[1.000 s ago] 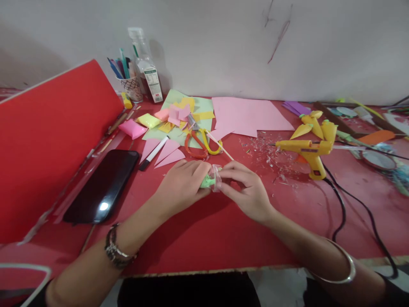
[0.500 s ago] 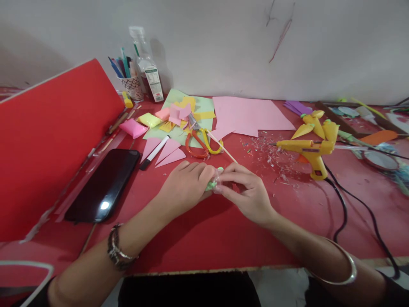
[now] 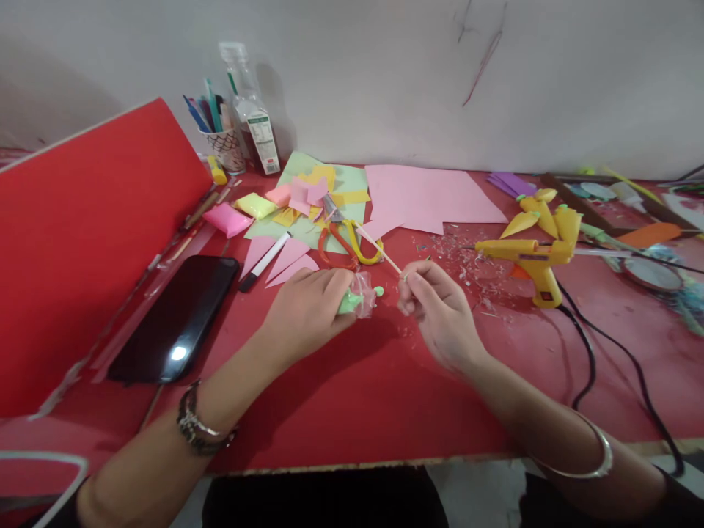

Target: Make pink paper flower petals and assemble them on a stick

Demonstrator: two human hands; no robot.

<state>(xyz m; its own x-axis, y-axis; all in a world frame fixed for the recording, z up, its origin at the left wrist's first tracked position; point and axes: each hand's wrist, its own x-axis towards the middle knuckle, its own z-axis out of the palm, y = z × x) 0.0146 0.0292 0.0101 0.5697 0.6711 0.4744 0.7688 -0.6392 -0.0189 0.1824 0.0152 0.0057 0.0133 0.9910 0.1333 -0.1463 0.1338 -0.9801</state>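
Note:
My left hand is closed around a small clear plastic packet of light green clay. The packet's crumpled open end points right, with a little ball of green clay at its tip. A short way right of it, my right hand is raised in a pinch, thumb against fingers. A tiny pale green bit, seemingly clay, shows at these fingertips. Just beyond them lies a thin wooden stick, its near end reaching the fingers. Scissors with red and yellow handles lie past both hands.
A black phone, a marker and pink paper pieces lie left. A yellow glue gun with a trailing cord is right, near scattered scraps and yellow cones. A glass bottle and pen cup stand behind.
My right hand has let go of the packet's end and moved right and slightly up. My left hand has shifted a little left with the packet, whose open end now shows.

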